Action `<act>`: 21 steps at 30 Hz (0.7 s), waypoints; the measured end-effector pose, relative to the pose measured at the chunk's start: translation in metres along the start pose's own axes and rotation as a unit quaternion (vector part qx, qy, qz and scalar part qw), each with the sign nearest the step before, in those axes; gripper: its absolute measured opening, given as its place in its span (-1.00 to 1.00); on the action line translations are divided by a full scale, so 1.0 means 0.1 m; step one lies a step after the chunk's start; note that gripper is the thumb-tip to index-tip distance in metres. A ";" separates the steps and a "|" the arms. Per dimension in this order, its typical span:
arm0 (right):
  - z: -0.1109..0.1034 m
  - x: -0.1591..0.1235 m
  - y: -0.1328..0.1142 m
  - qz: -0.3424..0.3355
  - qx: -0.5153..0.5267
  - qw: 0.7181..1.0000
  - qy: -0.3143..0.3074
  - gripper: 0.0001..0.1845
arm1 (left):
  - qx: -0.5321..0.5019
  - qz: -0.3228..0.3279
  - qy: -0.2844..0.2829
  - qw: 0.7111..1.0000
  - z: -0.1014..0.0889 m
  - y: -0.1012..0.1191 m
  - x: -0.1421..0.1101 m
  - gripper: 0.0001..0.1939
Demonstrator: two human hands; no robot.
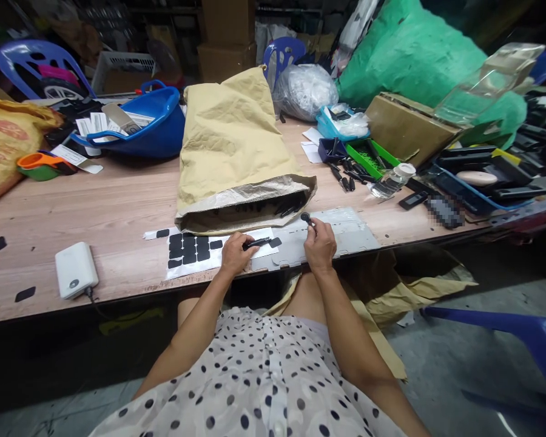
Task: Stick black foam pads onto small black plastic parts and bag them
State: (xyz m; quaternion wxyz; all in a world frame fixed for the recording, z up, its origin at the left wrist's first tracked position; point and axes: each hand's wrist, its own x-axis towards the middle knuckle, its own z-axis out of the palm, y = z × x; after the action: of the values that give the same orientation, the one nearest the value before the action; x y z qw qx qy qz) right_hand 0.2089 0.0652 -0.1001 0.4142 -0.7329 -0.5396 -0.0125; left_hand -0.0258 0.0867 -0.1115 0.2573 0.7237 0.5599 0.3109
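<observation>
My left hand (pixel 235 253) is closed around a slim black pen-like piece (pixel 259 242) just above the table edge. In my right hand (pixel 320 244) is a small black part with a round head (pixel 305 216), pinched between thumb and fingers. Beneath the left hand lies a white sheet (pixel 212 270) bearing rows of black rounded-square stickers (pixel 189 248). A loose black sticker (pixel 276 242) sits between the hands on a grey board (pixel 355 227). Directly behind, a tan paper sack (pixel 236 133) lies with its mouth towards me, dark slim pieces inside it.
A white power bank (pixel 76 270) with a cable stands at left. Behind it is a blue basin (pixel 155 124) of paper slips. To the right are a green tray (pixel 372 159), a clear bottle (pixel 394 181), a cardboard box (pixel 409 127) and a blue tray (pixel 464 193) of black items.
</observation>
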 end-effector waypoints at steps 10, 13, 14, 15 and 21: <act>0.10 -0.53 -0.53 -0.125 0.137 0.973 -0.138 -0.66 | -0.009 0.022 -0.003 1.000 0.03 -0.03 0.00 -0.89; 0.09 -0.54 -0.55 -0.131 0.110 0.975 -0.145 -0.64 | -0.008 0.025 -0.005 1.000 0.03 -0.02 -0.01 -0.88; 0.09 -0.53 -0.56 -0.133 0.103 0.975 -0.144 -0.63 | -0.008 0.028 -0.005 1.000 0.03 -0.02 -0.01 -0.87; 0.07 -0.52 -0.57 -0.135 0.097 0.976 -0.141 -0.62 | -0.008 0.031 -0.006 0.999 0.03 -0.02 -0.01 -0.87; 0.00 -0.52 -0.62 -0.158 0.090 0.976 -0.117 -0.59 | -0.001 0.043 -0.006 0.999 0.04 -0.02 -0.02 -0.86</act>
State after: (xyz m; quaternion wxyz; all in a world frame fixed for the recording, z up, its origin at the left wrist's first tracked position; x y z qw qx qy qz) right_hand 0.1382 0.0292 -0.0872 0.4056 -0.5941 -0.6923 0.0567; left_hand -0.0242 0.0851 -0.1158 0.2481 0.7487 0.5264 0.3176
